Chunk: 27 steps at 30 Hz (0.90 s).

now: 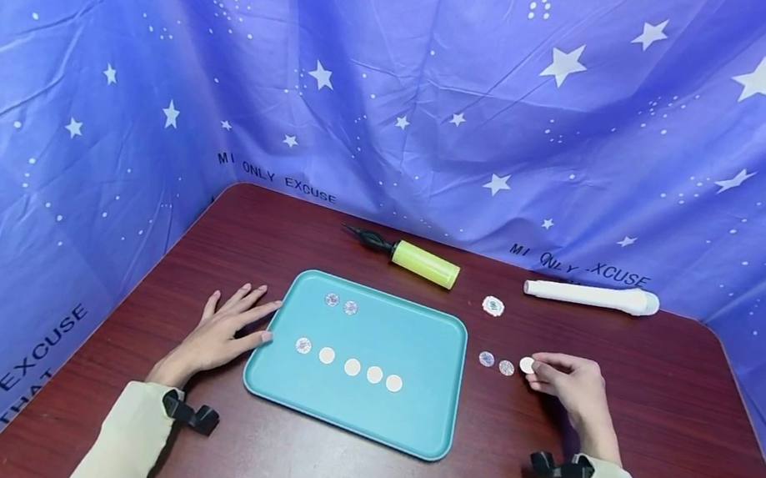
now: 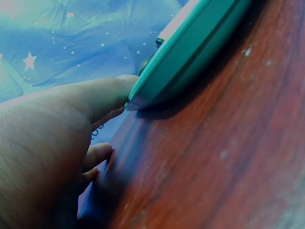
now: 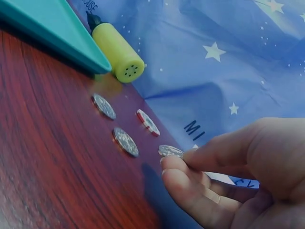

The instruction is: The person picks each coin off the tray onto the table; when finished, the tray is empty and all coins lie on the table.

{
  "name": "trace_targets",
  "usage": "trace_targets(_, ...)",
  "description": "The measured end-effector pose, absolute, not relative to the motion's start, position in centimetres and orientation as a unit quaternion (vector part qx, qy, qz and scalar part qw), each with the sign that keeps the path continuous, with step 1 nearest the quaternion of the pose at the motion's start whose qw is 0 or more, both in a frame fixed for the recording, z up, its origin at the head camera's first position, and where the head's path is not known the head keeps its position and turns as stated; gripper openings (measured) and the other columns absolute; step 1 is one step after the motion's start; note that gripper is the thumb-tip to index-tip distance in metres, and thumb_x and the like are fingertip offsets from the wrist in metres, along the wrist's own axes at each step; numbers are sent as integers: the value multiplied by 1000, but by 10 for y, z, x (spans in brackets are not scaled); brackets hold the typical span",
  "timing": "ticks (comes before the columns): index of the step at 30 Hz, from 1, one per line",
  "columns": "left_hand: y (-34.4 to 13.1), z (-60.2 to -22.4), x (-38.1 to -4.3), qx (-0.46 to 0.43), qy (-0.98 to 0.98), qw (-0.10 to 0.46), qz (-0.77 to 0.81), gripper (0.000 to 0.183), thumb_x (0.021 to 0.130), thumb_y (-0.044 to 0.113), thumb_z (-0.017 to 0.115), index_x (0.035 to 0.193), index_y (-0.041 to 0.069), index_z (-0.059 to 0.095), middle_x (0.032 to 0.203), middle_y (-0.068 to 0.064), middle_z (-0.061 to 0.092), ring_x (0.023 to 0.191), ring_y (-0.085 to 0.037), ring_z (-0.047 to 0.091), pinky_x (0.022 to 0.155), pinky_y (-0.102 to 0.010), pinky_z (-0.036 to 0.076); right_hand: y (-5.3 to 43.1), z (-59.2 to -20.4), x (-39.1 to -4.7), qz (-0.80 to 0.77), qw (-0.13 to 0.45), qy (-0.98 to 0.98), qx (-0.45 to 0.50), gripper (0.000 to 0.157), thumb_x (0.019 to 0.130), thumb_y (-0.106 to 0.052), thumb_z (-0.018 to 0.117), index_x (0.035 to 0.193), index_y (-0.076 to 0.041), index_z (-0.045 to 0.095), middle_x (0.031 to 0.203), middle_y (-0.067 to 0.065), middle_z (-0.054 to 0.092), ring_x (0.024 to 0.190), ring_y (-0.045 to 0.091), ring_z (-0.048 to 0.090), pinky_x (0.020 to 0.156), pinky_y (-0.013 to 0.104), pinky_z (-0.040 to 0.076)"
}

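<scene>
Position: held coin (image 1: 527, 365) is right of the tray (image 1: 353, 416), at the fingertips of the right hand (image 1: 574, 389). Cannot tell whether it clears the tabletop (image 1: 284, 468). Two loose coins (image 1: 506, 368) lie between it and the tray, roughly in line; the chip (image 1: 493, 306) sits on their far side. On the tray, seven discs (image 1: 351, 367): two at far left, five in a nearer row.

Risks (judged): the held coin is thin and gripped near one edge, so a slack pinch could let it tilt or drop. A low sweep left might scatter the loose coins or clip the tray's right rim. Extra push from the left hand (image 1: 222, 335) could shift the tray and disturb the row.

Pose: right hand reaches in from near right, thumb and fingertips pinching the held coin. Left hand lies back upward at the tray's left, fingers spread and fairly straight, thumb touching the rim; index contact uncertain. Forearms well apart.
</scene>
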<state>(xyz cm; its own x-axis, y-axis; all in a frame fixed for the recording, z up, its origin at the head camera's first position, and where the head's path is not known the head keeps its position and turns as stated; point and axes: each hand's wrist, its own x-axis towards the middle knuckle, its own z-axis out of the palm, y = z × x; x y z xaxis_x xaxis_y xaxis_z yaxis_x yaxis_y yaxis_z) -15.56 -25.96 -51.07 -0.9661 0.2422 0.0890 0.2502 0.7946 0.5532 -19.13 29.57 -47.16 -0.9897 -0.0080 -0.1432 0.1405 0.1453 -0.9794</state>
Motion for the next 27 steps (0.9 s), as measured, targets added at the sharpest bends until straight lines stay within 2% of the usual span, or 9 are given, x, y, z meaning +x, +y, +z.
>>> trace_targets(6,-260,-510,-155,-130,-947,5,-295,58,95,44,64,149,27,50,163,-16,34,155,-44,17,116,-74,-3,298,-473,-190,-604,69,792,56,38,91,9,59,122,30,51,75,-10,73,63,1,71,64,23,61)
trace_targets(14,-260,-510,-155,-130,-947,6,-295,58,95,43,64,149,27,50,163,-16,34,155,-45,18,116,-74,-3,297,-472,-191,-563,82,820,64,35,91,10,57,121,27,55,76,-1,74,62,0,70,64,25,61)
trace_targets(21,-260,-510,-156,-129,-947,3,-295,58,95,44,64,149,27,50,163,-16,33,155,-44,17,117,-73,-3,293,-470,-190,-500,77,860,72,28,90,7,60,113,22,64,78,10,75,59,-1,68,61,25,61)
trace_targets(27,-260,-510,-156,-128,-947,4,-295,58,95,44,64,149,27,50,163,-16,34,155,-44,17,117,-73,-4,290,-468,-190,-478,66,874,60,25,89,7,62,109,21,66,74,11,75,57,-1,67,59,24,60)
